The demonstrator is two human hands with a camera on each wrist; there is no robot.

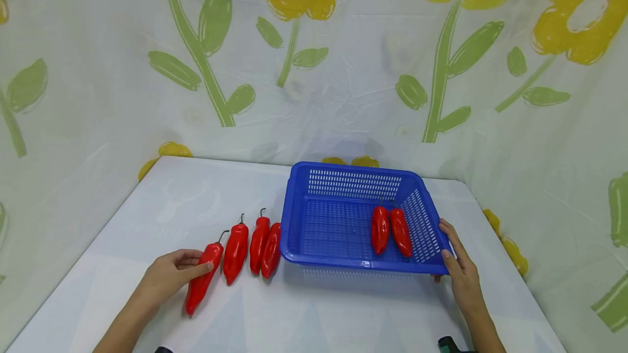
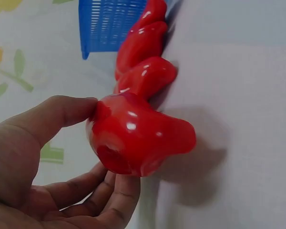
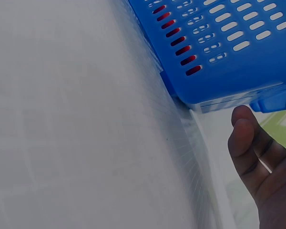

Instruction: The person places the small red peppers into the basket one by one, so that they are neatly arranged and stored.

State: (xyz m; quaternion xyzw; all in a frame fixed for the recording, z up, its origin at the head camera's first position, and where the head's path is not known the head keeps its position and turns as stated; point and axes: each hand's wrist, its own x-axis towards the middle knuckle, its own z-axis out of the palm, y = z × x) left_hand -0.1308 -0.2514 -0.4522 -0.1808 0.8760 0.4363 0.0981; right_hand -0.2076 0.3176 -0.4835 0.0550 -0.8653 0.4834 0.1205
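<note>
My left hand pinches a red chili pepper between thumb and fingers at the left of the table. In the left wrist view this pepper appears end-on, tilted above its shadow. Three more red peppers lie in a row to its right: one close by, then a pair against the blue basket. Two peppers lie side by side inside the basket, toward its right wall. My right hand holds the basket's right rim near the front corner, thumb on top; some of its fingers are hidden below.
A white table carries everything. A pale cloth printed with yellow flowers and green leaves hangs behind it and at both sides. Dark wrist devices show at the bottom edge.
</note>
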